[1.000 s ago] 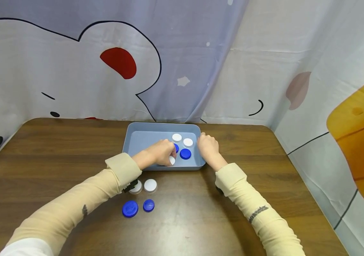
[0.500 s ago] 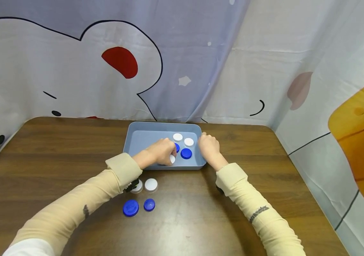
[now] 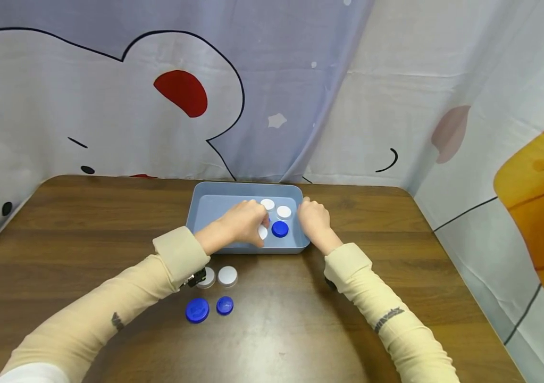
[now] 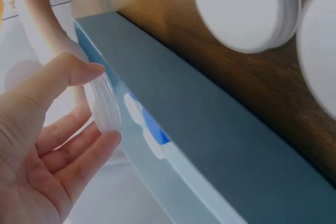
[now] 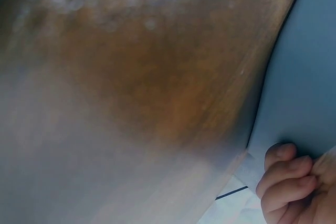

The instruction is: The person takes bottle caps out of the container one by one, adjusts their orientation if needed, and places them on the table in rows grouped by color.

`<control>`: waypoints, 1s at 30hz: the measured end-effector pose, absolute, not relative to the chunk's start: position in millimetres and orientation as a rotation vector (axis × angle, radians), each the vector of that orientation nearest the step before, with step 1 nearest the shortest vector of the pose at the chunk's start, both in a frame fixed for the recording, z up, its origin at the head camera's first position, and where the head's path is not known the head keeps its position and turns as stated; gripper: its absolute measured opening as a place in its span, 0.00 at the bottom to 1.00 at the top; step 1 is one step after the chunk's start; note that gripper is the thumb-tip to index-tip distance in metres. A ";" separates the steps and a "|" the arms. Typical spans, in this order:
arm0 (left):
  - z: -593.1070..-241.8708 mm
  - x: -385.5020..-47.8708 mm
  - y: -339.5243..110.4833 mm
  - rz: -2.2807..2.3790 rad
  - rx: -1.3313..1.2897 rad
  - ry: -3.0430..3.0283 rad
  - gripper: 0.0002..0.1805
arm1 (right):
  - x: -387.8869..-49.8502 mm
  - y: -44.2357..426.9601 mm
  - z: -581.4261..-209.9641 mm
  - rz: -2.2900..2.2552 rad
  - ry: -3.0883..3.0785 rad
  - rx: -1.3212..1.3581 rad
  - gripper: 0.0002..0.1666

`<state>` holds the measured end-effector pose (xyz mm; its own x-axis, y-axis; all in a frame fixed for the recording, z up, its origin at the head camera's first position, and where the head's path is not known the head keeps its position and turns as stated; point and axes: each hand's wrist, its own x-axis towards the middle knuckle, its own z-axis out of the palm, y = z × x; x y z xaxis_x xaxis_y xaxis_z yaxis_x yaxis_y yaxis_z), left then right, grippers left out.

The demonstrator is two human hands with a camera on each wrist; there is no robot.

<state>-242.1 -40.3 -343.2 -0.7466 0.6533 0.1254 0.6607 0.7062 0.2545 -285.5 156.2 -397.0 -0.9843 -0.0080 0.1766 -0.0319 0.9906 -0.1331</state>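
My left hand (image 3: 244, 221) is over the front part of the blue-grey tray (image 3: 211, 207), pinching a white bottle cap (image 3: 263, 232) by its edge. In the left wrist view that cap (image 4: 107, 106) has a ridged side and stands on edge between thumb and fingers, above the tray wall. My right hand (image 3: 314, 219) grips the tray's right rim with curled fingers; its thumb is mostly hidden. Inside the tray lie a white cap (image 3: 267, 204), a second white cap (image 3: 284, 212) and a blue cap (image 3: 279, 229). Another blue cap is mostly hidden behind my left hand.
On the wooden table (image 3: 358, 319) before the tray sit a white cap (image 3: 227, 276), another partly covered by my left wrist, a larger blue cap (image 3: 197, 310) and a smaller blue cap (image 3: 225, 305). A patterned curtain (image 3: 272, 90) hangs behind the table.
The left hand has risen slightly and shifted right with the white cap, its fingers a little wider apart. My right hand stays on the tray rim.
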 end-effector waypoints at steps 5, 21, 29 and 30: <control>-336.3 -235.3 -39.4 -0.433 -1.121 -2.850 0.15 | -285.7 156.1 -396.5 0.209 -2.960 0.030 0.15; -338.8 -211.7 -45.0 -0.486 -1.223 -2.810 0.16 | -286.5 156.4 -398.9 0.206 -2.969 0.032 0.15; -338.6 -196.2 -51.6 -0.516 -1.287 -2.808 0.14 | -286.3 155.9 -397.6 0.203 -2.984 0.035 0.15; -338.9 -194.3 -52.3 -0.514 -1.302 -2.807 0.14 | -286.3 155.9 -397.3 0.206 -2.982 0.036 0.15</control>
